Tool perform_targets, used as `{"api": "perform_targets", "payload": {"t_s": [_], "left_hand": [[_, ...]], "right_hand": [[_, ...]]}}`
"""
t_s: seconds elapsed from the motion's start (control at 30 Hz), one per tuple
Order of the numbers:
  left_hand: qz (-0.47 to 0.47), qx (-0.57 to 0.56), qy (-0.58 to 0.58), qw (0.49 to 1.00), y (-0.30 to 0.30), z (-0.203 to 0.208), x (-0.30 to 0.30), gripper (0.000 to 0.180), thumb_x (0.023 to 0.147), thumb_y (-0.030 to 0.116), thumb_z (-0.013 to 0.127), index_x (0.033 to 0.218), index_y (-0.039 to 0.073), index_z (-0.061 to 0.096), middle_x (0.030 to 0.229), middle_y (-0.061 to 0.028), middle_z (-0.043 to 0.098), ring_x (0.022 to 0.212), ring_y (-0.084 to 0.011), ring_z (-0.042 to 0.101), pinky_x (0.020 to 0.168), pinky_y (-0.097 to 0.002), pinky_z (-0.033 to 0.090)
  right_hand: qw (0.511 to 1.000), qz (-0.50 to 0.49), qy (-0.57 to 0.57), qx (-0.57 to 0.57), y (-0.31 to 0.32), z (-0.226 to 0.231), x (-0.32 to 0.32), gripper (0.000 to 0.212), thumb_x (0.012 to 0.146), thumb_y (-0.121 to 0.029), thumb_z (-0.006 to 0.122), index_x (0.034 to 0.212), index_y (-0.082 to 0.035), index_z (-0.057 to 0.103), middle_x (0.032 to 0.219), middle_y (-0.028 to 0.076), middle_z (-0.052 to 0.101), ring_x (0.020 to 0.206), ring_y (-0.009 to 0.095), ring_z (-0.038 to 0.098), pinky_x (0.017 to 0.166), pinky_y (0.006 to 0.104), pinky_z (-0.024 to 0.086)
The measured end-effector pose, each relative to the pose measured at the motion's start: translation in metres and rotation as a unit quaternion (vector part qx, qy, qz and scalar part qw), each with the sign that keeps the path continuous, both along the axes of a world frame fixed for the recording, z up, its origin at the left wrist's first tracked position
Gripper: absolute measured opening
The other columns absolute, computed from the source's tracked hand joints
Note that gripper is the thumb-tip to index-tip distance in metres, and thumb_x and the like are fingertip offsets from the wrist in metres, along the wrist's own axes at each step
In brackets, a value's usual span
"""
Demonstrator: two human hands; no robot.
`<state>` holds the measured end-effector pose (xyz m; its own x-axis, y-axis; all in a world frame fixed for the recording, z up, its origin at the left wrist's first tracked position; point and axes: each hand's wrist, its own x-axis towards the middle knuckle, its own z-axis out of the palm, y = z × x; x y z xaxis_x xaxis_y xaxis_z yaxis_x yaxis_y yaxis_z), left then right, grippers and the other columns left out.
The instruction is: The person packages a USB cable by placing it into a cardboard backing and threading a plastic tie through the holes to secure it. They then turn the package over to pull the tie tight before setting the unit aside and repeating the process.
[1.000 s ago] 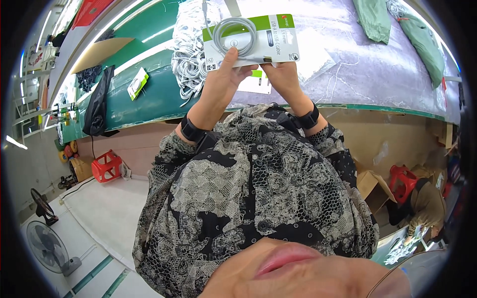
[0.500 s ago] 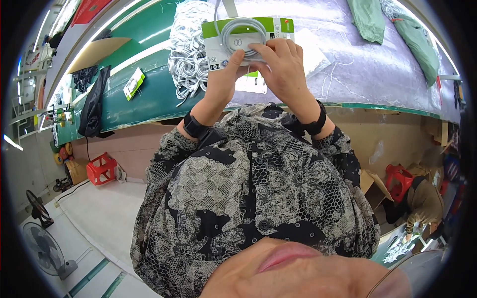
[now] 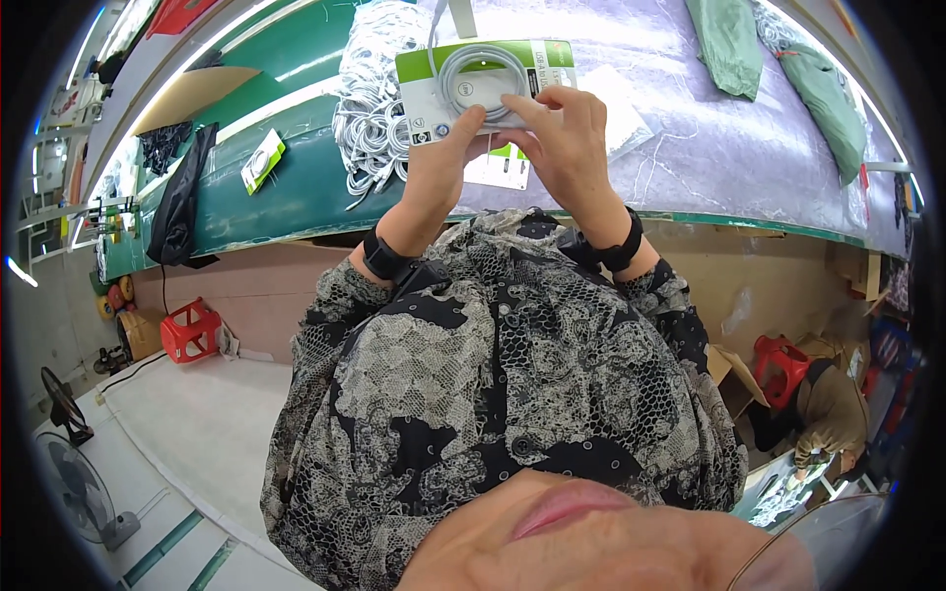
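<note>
- Card [image 3: 419, 106] sat in both hands: left hand [image 3: 443, 163] gripped its near edge; right hand [image 3: 574, 138], fingers bent, appeared to pinch grey coil [image 3: 451, 84] against it.
- Coil looked placed; fastening could not be told.
- Left of card: loose cable heap [image 3: 372, 118] lay uncarded; farther left, one filled pack [image 3: 263, 161].
- Right of card: mottled table covering [image 3: 690, 138].
- Low left of card: red stool [image 3: 190, 320] stood.

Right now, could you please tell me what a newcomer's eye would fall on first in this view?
Probably the coiled grey cable on its green-and-white card, held at the top centre between the left hand and the right hand. Just left of it, a large heap of pale cables lies on the table. A bright red stool stands farther left, below the table's edge.
</note>
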<state>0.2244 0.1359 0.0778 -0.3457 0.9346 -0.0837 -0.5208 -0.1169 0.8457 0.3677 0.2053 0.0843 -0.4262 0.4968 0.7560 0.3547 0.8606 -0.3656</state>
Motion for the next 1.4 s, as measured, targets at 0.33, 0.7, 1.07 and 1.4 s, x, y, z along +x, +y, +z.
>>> {"api": "perform_targets", "payload": {"t_s": [0.33, 0.7, 1.07, 1.4], "left_hand": [[0.018, 0.009, 0.031, 0.999, -0.001, -0.002, 0.008, 0.024, 0.086, 0.004, 0.059, 0.108, -0.003, 0.054, 0.096, -0.0113, 0.062, 0.085, -0.0212, 0.064, 0.075, -0.0309, 0.055], [0.1, 0.258, 0.574, 0.771, -0.001, 0.022, -0.013, 0.032, 0.07, 0.001, 0.071, 0.101, 0.002, 0.062, 0.092, -0.0111, 0.059, 0.09, -0.0255, 0.062, 0.073, -0.03, 0.051], [0.082, 0.346, 0.652, 0.669, 0.003, 0.041, -0.026, 0.039, 0.068, 0.001, 0.07, 0.106, 0.007, 0.062, 0.098, -0.0092, 0.057, 0.096, -0.0299, 0.062, 0.074, -0.0336, 0.054], [0.081, 0.352, 0.667, 0.652, 0.007, 0.039, -0.024, 0.039, 0.069, 0.0, 0.068, 0.107, 0.008, 0.06, 0.098, -0.009, 0.057, 0.095, -0.0308, 0.063, 0.075, -0.0336, 0.055]], "right_hand": [[0.996, 0.072, 0.043, -0.007, 0.004, -0.017, -0.004, 0.021, 0.069, -0.006, 0.072, 0.088, -0.01, 0.065, 0.093, 0.003, 0.06, 0.09, 0.024, 0.052, 0.079, 0.0353, 0.039], [0.987, 0.074, 0.14, 0.017, -0.002, -0.005, -0.014, 0.022, 0.067, -0.001, 0.072, 0.087, -0.008, 0.066, 0.099, 0.005, 0.059, 0.089, 0.024, 0.054, 0.076, 0.0338, 0.046], [0.944, 0.127, 0.158, -0.258, -0.003, -0.031, -0.009, 0.04, 0.067, -0.016, 0.078, 0.1, -0.002, 0.059, 0.104, 0.009, 0.06, 0.089, 0.022, 0.058, 0.076, 0.033, 0.047], [0.638, 0.401, 0.353, -0.555, -0.031, 0.011, -0.001, 0.032, 0.088, -0.02, 0.06, 0.112, -0.002, 0.052, 0.108, 0.007, 0.059, 0.096, 0.014, 0.06, 0.076, 0.0258, 0.051]]}}
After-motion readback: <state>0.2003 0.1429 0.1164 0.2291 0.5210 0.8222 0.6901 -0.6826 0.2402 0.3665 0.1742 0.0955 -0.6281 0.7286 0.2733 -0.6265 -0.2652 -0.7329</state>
